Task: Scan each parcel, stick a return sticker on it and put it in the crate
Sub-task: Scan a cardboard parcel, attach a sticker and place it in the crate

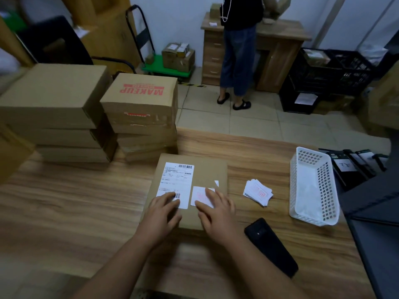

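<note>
A flat brown parcel (207, 169) lies on the wooden table (75, 201) in front of me, with a white shipping label (177, 180) on its top. Beside that label sits a white return sticker (199, 196) with red print. My right hand (216, 214) presses on the sticker with straight fingers. My left hand (163, 214) rests flat on the parcel, its fingertips over the lower end of the shipping label. A black handheld scanner (271, 247) lies on the table to the right of my right hand.
A loose pile of return stickers (258, 192) lies right of the parcel, then a white plastic basket (313, 186). Stacked cardboard boxes (138, 113) stand at the left and behind the parcel. Black crates (328, 76) sit on the floor far right. A person (239, 50) stands at a desk beyond.
</note>
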The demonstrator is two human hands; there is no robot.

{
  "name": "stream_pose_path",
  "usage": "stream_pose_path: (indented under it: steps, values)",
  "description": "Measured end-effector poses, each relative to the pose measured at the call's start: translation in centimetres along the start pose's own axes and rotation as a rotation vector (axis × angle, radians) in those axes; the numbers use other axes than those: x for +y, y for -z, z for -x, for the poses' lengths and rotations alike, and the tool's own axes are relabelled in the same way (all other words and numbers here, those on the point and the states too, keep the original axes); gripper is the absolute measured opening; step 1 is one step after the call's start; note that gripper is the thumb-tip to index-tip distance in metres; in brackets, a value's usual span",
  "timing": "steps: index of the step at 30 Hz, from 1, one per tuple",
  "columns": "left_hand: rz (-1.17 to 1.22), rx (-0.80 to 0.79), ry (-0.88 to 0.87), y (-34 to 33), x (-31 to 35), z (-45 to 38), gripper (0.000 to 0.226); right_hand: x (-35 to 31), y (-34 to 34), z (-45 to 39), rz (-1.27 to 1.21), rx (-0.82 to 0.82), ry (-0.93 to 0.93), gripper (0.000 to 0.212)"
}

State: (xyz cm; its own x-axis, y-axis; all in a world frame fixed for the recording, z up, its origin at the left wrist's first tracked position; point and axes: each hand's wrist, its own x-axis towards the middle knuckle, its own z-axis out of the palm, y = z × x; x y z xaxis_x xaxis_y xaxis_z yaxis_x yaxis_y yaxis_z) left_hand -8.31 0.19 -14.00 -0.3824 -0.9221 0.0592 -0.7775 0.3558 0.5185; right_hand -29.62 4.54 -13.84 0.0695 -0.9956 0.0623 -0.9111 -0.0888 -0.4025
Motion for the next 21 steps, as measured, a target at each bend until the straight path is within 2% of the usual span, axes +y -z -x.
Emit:
stream_pose_path:
  steps: [2, 5, 7, 9, 10, 16, 18, 21]
  values:
    - [-0.001, -0.012, 0.056, 0.3, 0.0, 0.6, 0.06, 1.7, 0.4, 1.5, -0.094, 0.059, 0.001, 0.026]
    - [-0.07, -0.011, 0.243, 1.1, -0.3, 1.7, 0.066, 3.6, 0.9, 3.6, -0.258, 0.088, -0.146, 0.03]
    - [-0.013, -0.01, 0.383, 1.4, -0.8, 2.5, 0.078, 4.1, 1.3, 4.5, -0.393, 0.032, -0.287, 0.051]
    - [0.17, 0.002, 0.432, 1.4, -1.2, 3.3, 0.085, 4.0, 1.4, 4.9, -0.582, -0.118, -0.397, 0.084]
    - [0.229, 0.014, 0.439, 1.4, -1.3, 3.7, 0.086, 3.8, 1.4, 5.0, -0.646, -0.177, -0.411, 0.092]
    - [0.309, 0.111, 0.494, 2.3, 0.2, 6.3, 0.086, 3.3, 1.9, 6.2, -0.712, -0.198, -0.366, 0.082]
    - [0.345, 0.147, 0.469, 3.4, 1.0, 7.1, 0.08, 2.7, 3.0, 6.7, -0.767, -0.174, -0.35, 0.076]
    - [0.427, 0.223, 0.428, 5.7, 2.0, 8.1, 0.084, 1.1, 5.4, 6.9, -0.827, -0.129, -0.308, 0.074]
